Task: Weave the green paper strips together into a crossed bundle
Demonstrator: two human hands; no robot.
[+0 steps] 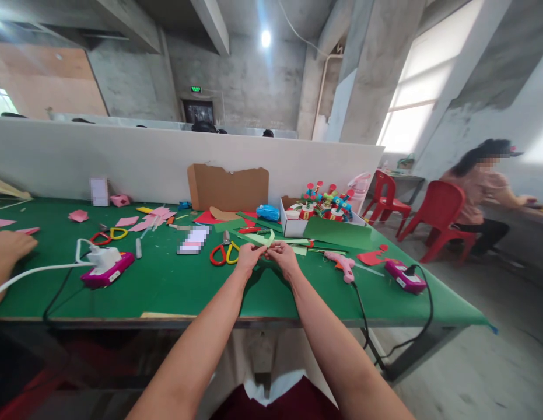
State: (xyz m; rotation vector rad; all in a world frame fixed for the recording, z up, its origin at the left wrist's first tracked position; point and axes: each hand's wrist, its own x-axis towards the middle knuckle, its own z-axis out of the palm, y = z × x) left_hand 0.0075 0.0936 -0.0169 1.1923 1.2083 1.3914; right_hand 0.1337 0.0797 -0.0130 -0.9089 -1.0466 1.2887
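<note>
The left hand (250,258) and right hand (283,258) meet over the table (188,294), fingertips pinching a pale strip (271,238) that curls up between them. Scissors (217,255) lie just left, a glue gun (347,268) rightward; past them I spot a box (293,228), then upright cardboard (230,188).

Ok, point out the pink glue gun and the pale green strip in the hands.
Pink glue gun (347,266): head view, where barrel meets handle.
Pale green strip (272,237): head view, raised curved part.
</note>
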